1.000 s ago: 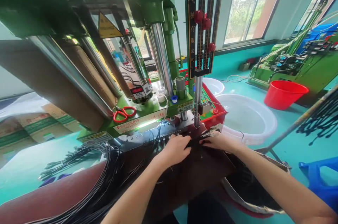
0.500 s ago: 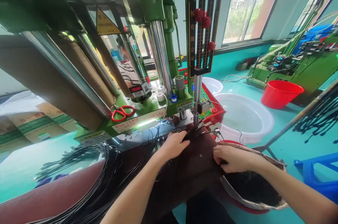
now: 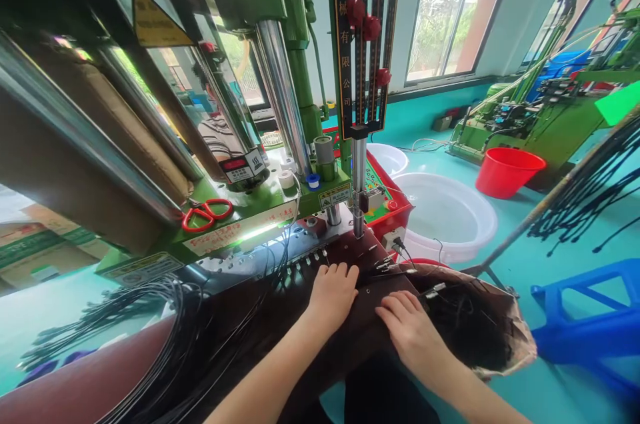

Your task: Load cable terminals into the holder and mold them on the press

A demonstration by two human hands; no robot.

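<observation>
At the front of the green press (image 3: 260, 201), the person is bending both hands over the dark tabletop (image 3: 353, 251), and the step in hand seems to be arranging black cables (image 3: 373, 275), whose metal-tipped ends are lying just beyond the fingers. The left hand (image 3: 333, 294) is curving palm-down — whether it is pinching anything underneath, one cannot tell — while the right hand (image 3: 407, 324) is spreading loosely, showing nothing held. Connectors (image 3: 317, 257) are sitting in a row nearby; the next move is probably calling for separating one lead from the bunch
</observation>
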